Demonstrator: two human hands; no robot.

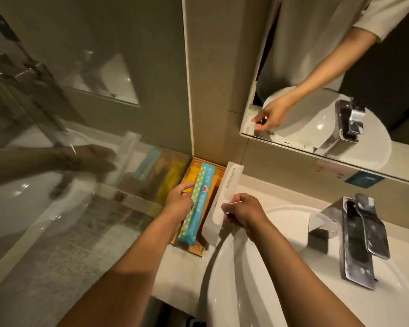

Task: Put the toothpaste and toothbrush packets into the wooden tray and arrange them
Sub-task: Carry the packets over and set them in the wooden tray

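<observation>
A wooden tray (220,182) sits on the counter in the corner between the glass partition and the tiled wall. A long blue packet (196,204) with a white and yellow dotted edge lies lengthwise in it, beside a yellow packet (191,176) at the far left. My left hand (178,199) grips the blue packet near its middle, touching the yellow one. My right hand (242,211) pinches a long white packet (223,192), which stands tilted along the tray's right edge.
A white basin (293,279) fills the lower right, with a chrome tap (354,237) behind it. A mirror (340,67) on the wall reflects my arm. The glass partition (57,138) on the left reflects the tray and packets.
</observation>
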